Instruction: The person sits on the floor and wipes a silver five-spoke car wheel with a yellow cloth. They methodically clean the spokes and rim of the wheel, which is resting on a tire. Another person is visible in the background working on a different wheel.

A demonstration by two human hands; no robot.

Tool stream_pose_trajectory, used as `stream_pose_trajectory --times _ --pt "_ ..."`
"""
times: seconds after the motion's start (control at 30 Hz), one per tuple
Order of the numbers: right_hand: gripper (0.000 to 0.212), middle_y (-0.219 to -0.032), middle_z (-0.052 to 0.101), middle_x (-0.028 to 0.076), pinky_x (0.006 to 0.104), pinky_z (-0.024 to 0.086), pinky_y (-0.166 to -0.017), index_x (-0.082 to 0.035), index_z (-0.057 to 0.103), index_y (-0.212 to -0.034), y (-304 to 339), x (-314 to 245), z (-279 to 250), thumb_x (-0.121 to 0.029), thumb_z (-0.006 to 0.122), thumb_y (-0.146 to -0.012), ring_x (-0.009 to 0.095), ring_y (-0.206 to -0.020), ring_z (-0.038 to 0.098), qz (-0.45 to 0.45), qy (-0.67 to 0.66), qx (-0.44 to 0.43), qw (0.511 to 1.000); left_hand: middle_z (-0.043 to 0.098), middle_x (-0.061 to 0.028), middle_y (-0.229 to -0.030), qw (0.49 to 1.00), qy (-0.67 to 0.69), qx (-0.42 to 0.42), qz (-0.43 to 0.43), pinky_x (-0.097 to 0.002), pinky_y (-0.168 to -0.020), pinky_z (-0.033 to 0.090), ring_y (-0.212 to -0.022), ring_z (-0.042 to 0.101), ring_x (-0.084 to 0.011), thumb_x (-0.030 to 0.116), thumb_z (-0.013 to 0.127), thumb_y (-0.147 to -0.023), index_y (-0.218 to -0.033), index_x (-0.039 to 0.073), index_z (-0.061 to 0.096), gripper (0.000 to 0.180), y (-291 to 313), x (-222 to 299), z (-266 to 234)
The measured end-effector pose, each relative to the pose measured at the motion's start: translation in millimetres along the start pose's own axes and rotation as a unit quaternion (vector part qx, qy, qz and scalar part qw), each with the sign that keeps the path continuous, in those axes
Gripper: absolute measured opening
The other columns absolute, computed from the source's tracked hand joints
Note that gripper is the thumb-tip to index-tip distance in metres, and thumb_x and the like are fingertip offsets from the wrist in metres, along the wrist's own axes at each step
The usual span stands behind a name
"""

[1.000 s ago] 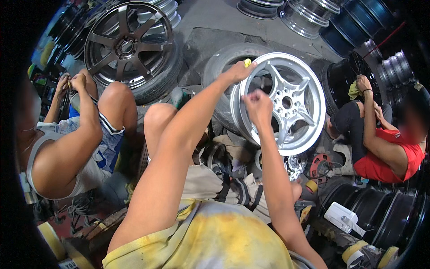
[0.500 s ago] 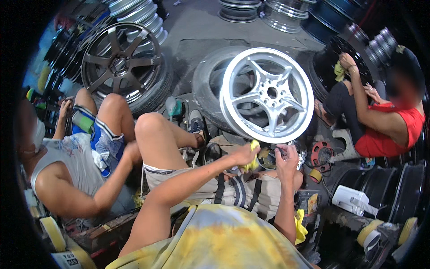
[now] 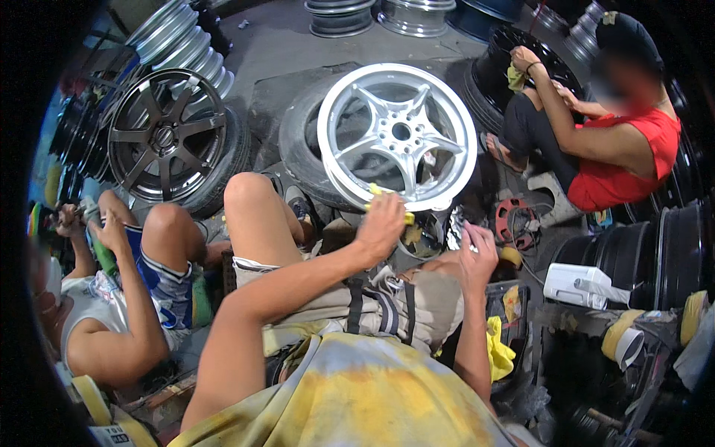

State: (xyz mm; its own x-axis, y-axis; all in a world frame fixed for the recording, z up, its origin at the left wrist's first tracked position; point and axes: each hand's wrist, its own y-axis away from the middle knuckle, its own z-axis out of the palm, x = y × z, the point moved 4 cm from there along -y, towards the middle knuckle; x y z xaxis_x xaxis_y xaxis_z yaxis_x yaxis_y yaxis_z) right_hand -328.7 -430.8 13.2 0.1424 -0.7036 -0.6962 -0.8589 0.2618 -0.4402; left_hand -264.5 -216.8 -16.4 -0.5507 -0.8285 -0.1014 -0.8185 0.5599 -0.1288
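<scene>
A silver multi-spoke wheel rim (image 3: 401, 131) leans tilted in front of me, resting on a tire (image 3: 298, 138). My left hand (image 3: 383, 229) is closed around a yellow cloth (image 3: 374, 191) and presses it to the rim's lower edge. Parts of the cloth stick out above and beside the fingers. My right hand (image 3: 477, 252) is raised just below and right of the rim, apart from it. Its fingers are pinched together; whatever is between them is too small or hidden to make out.
At left, a co-worker (image 3: 112, 313) sits by a dark wheel (image 3: 165, 138) leaning on a tire. Another in red (image 3: 622, 160) wipes a black rim (image 3: 521, 71). A yellow cloth (image 3: 499, 349), a white box-shaped device (image 3: 577, 285) and tape rolls (image 3: 623, 337) lie at right.
My left hand has moved up with the cloth onto the rim's lower edge. The view has shifted, so the scene sits further left. The left co-worker has raised an arm.
</scene>
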Motion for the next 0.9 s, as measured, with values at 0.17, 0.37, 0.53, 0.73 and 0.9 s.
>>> stream_pose_trajectory --times 0.17,0.37,0.53,0.73,0.9 --pt "0.024 -0.106 0.066 0.016 0.0408 0.053 -0.085 0.000 0.072 -0.112 -34 4 35 0.000 0.068 -0.088 0.032 -0.097 0.065 -0.102 0.027 -0.047 0.993 0.054 -0.0211 -0.129 0.990 0.086 0.092 0.062 -0.0391 -0.108 0.042 -0.127 0.049 -0.0348 0.011 0.061 -0.083 -0.129 -0.006 0.057 0.049 -37 55 6" --pt "0.023 -0.101 0.065 0.014 0.0445 0.051 -0.083 0.000 0.070 -0.105 -31 8 72 0.002 0.068 -0.082 0.034 -0.094 0.060 -0.203 0.037 -0.087 0.975 0.065 -0.0155 -0.115 0.966 0.229 -0.086 0.078 -0.0443 -0.095 0.054 -0.110 0.065 -0.0339 0.006 0.069 -0.078 -0.104 0.004 0.070 0.026 1 -70 -8" --pt "0.018 -0.098 0.066 0.011 0.0431 0.050 -0.082 -0.004 0.070 -0.099 -22 -40 98 -0.002 0.069 -0.082 0.033 -0.093 0.059 -0.223 0.003 -0.190 0.956 0.071 -0.0216 -0.110 0.945 0.289 -0.152 -0.032 -0.0446 -0.089 0.054 -0.100 0.069 -0.0315 0.015 0.069 -0.085 -0.121 0.009 0.072 0.037 -63 -182 -67" --pt "0.014 -0.098 0.067 0.008 0.0432 0.048 -0.083 -0.005 0.071 -0.094 -77 -8 63 -0.004 0.070 -0.080 0.031 -0.094 0.057 -0.240 0.138 -0.239 0.931 0.072 -0.0258 -0.096 0.909 0.412 0.012 -0.063 -0.0416 -0.077 0.055 -0.082 0.070 -0.0346 0.013 0.061 -0.084 -0.118 -0.003 0.068 0.039 -109 -227 -108" --pt "0.015 -0.106 0.069 0.004 0.0420 0.045 -0.081 -0.011 0.074 -0.104 -65 -13 83 -0.016 0.067 -0.092 0.028 -0.095 0.056 -0.291 0.196 -0.274 0.895 0.071 -0.0259 -0.089 0.931 0.359 0.018 -0.061 -0.0408 -0.074 0.054 -0.079 0.071 -0.0312 0.014 0.061 -0.083 -0.119 -0.005 0.067 0.042 -104 -237 -86"
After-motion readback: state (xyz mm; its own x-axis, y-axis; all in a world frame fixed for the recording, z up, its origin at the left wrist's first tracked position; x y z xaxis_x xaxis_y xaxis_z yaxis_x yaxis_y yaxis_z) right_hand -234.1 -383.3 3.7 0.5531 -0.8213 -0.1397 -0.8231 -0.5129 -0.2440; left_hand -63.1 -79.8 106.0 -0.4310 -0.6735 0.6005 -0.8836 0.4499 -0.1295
